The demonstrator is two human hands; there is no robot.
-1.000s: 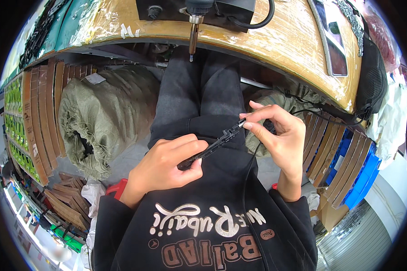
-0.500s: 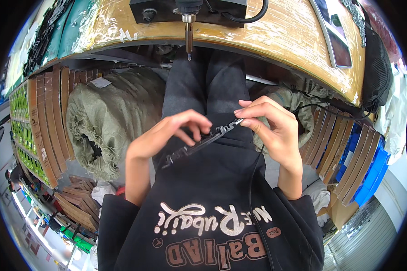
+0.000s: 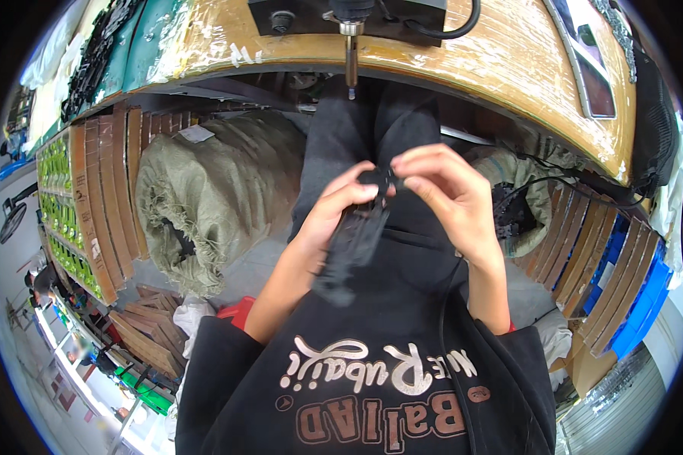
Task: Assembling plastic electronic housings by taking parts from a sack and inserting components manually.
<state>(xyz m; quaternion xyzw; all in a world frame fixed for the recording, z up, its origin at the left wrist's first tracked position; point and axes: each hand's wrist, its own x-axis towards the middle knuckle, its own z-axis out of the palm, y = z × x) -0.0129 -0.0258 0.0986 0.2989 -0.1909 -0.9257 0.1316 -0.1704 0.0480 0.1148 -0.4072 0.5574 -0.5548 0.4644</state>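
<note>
Over my lap, my left hand is closed round the upper end of a long, narrow black plastic part. The thumb lies on top of the part, and its lower end hangs toward my shirt, smeared by motion. At that same upper end, my right hand has its thumb and forefinger pinched at the part's edge. Whether a smaller piece sits between those fingertips is too blurred to tell. Beyond my hands, a driver with a metal bit points down in front of the table edge.
The wrapped wooden table carries a black box and a phone-like device. A green woven sack stands left of my legs, another sack right. Stacked cardboard and blue crates flank me.
My left hand has moved right and closed on the black part's upper end. The part has swung steeper. The whole view has shifted slightly, with the surroundings now further right.
</note>
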